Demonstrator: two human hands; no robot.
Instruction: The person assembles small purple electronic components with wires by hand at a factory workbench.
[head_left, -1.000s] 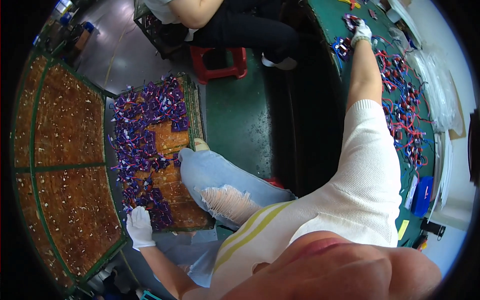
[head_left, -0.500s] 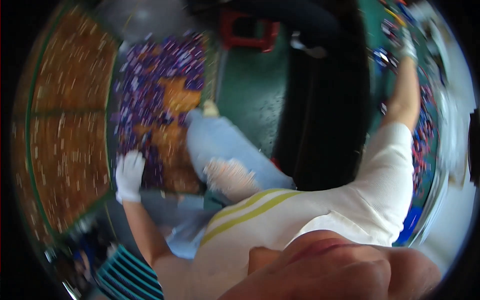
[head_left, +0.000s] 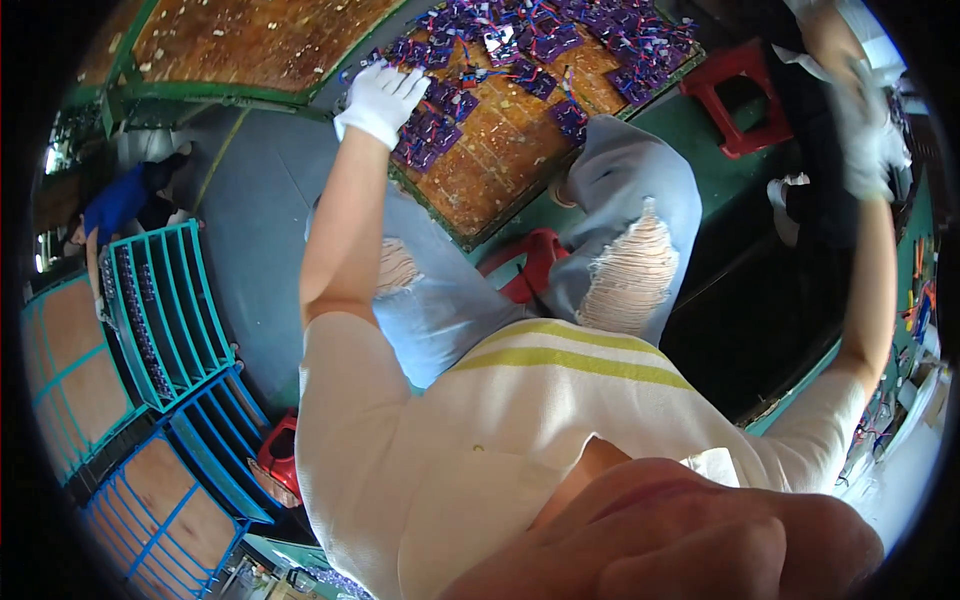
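My left hand (head_left: 383, 100), in a white glove, is over the left edge of a brown wooden board (head_left: 485, 175). Its fingers are stretched out and slightly apart. Under and beside the fingertips lie small purple circuit boards (head_left: 430, 128) with red and blue wires, and many more cover the far part of the board. Out at the far right is my right hand (head_left: 868, 140), also gloved in white. Motion smears its fingers, so whether it holds anything does not show. A blurred forearm or hand (head_left: 828, 38) shows just beyond it.
A red stool (head_left: 738, 100) stands right of the board; another red stool (head_left: 530, 262) is between my knees. Teal racks (head_left: 175, 310) and blue racks (head_left: 205, 450) fill the left, where a person in blue (head_left: 115, 212) bends over. Tools and parts (head_left: 918, 300) lie along the right bench.
The view has turned, bringing the board to the top middle. My left hand stays at its edge. My right hand has left the parts on the right-hand bench and is moving fast.
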